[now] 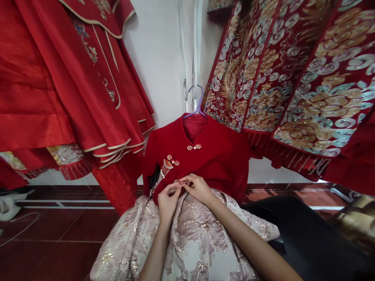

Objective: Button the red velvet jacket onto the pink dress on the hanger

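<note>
A dark red velvet jacket (216, 156) hangs on a lilac hanger (197, 102) in front of me, above a pale pink and gold brocade skirt (193, 242). Pearl clasps run down its slanted front: one at the collar (193, 147), one with a red tassel ornament (167, 166). My left hand (167, 200) and my right hand (199, 187) meet at a lower pearl clasp (179, 182). Both pinch it with fingertips pressed together, the left from below, the right from the side.
Red satin robes with cream piping (73, 86) hang at the left. Heavily embroidered red, gold and teal panels (299, 74) hang at the right. A white wall (164, 70) stands behind, dark red floor tiles (52, 242) below, and a black shape (307, 234) lies at the lower right.
</note>
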Demonstrator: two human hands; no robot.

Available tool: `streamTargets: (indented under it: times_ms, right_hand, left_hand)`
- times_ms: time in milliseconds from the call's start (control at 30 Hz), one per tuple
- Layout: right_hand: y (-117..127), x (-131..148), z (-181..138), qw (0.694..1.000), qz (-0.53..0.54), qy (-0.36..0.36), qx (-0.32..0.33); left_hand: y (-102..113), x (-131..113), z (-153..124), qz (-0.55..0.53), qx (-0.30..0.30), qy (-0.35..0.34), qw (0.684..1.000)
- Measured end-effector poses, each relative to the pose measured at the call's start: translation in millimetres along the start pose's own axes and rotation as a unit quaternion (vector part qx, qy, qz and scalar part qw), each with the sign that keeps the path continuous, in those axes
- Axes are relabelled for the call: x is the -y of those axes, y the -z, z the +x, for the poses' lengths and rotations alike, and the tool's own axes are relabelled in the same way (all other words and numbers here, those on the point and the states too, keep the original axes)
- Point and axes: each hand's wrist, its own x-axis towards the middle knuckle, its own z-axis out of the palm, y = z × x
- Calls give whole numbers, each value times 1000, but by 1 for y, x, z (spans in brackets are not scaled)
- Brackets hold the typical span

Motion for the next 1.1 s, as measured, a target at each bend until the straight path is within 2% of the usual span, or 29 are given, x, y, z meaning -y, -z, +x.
streamTargets:
  times_ms: [533, 800, 1033, 1100]
  right_hand:
    - [-4, -1, -6, 998, 53, -10, -36]
    - [-3, 1, -6, 997, 63, -16, -41]
    - [0, 0, -6, 998, 58, 2, -8]
    - [3, 4, -7, 998, 47, -1, -36]
  left_hand:
    - [-2, -7, -6, 16, -17, -15, 1000]
    - [0, -10, -4, 11, 11, -29, 999]
    - [0, -4, -1, -59, 19, 18, 998]
    - [-1, -3, -2, -42, 4, 16, 999]
